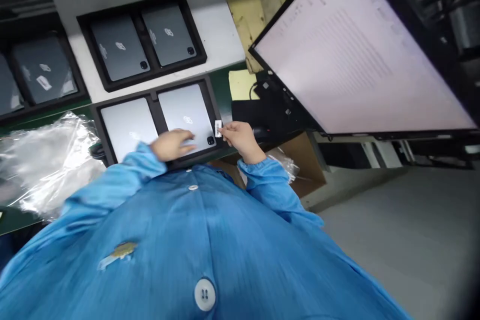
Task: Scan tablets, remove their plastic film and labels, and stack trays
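Note:
My right hand (pixel 243 139) pinches a small white label (pixel 218 129) with dark print, held up at the right edge of a black foam tray (pixel 153 96). Over the lower left part of a silver tablet (pixel 183 102) in that tray is my left hand (pixel 171 145), fingers apart and holding nothing. Whether it touches the tablet's back, I cannot tell. This tablet lies with its logo and dark camera block facing up. Beside it in the same tray rests a second silver tablet (pixel 129 122), partly covered by my left sleeve.
Behind is another foam tray (pixel 145 35) with two grey tablets. A further tray (pixel 75 75) stands at far left. Clear plastic bags (pixel 52 160) lie left. A large monitor (pixel 356 55) leans into view at right, above a cardboard box (pixel 305 165). A yellow note (pixel 243 85) lies nearby.

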`<state>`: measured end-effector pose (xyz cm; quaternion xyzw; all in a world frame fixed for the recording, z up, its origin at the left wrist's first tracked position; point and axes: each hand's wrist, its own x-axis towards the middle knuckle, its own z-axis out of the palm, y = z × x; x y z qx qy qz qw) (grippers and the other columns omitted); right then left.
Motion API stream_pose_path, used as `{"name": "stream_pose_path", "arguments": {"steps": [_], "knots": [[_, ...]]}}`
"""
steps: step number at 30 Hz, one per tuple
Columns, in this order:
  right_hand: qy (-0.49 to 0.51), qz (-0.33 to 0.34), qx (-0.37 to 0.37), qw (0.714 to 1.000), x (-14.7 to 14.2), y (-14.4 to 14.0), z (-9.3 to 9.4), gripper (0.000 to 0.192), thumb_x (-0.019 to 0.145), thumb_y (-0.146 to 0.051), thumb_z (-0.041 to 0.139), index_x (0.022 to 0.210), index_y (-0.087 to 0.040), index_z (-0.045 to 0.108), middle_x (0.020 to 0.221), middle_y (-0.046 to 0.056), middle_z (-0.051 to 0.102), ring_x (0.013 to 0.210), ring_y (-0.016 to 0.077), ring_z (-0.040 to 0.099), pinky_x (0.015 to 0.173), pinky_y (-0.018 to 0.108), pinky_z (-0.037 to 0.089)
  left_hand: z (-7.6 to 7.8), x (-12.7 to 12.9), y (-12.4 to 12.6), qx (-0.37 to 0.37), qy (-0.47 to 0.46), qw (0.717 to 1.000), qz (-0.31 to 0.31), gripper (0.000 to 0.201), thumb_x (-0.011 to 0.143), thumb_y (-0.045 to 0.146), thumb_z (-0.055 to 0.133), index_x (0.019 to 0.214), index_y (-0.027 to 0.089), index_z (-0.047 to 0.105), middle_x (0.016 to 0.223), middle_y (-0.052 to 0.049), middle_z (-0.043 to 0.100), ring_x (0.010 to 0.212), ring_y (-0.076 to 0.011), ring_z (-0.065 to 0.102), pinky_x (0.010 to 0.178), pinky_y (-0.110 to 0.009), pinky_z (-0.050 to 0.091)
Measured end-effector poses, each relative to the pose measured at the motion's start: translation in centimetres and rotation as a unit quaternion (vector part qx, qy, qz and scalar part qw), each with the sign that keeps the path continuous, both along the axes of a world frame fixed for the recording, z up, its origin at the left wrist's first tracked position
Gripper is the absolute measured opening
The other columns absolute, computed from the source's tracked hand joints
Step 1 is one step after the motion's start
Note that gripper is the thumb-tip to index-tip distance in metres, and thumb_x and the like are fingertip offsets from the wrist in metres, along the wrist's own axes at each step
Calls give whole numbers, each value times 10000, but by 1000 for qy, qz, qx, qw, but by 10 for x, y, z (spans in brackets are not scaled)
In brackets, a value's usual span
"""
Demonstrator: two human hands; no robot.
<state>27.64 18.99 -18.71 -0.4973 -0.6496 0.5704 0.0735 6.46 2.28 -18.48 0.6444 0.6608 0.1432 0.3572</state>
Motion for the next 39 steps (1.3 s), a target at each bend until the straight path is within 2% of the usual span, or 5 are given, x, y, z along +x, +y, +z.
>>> {"name": "stream_pose_path", "arguments": {"steps": [7, 17, 23, 31, 39], "knots": [[-73, 41, 28, 996, 12, 19, -1, 371, 654, -517, 704, 471, -218, 582, 380, 6, 498, 369, 131, 440, 418, 258, 324, -62, 48, 83, 120, 133, 976, -125, 288, 1080, 332, 536, 1150, 139, 738, 1326, -157, 700, 1312, -276, 606, 1244, -575, 329], [-101, 241, 84, 961, -51, -3, -23, 197, 774, -194, 570, 594, -195, 650, 605, 87, 706, 551, 193, 661, 525, 267, 404, -23, 37, 38, 315, 162, 935, 31, 388, 1099, 381, 467, 859, 174, 690, 1056, -84, 744, 1002, -189, 657, 1217, -437, 318], [-192, 375, 296, 857, -49, -6, -26, 165, 922, -267, 642, 847, -170, 752, 879, 183, 797, 870, 306, 786, 624, 315, 423, -14, 32, 23, 278, 142, 949, 47, 343, 1077, 392, 520, 891, 177, 710, 1132, -131, 762, 1130, -231, 688, 1065, -403, 469], [-137, 236, 263, 925, 14, 26, -38, 371, 945, -445, 619, 1158, -165, 733, 1117, 167, 789, 1019, 320, 777, 848, 380, 592, -36, 80, -22, 30, 71, 989, 122, 478, 953, 333, 696, 1392, 159, 618, 1557, -170, 565, 1513, -289, 479, 1282, -494, 372], [-44, 203, 176, 962, 27, -13, -58, 529, 888, -303, 656, 1403, -185, 671, 1365, 144, 739, 1319, 340, 687, 1130, 459, 554, -7, 13, -183, -134, 200, 728, 642, 867, 896, 568, 431, 1452, -94, 500, 1432, -360, 568, 1355, -491, 563, 1189, -581, 438]]}}
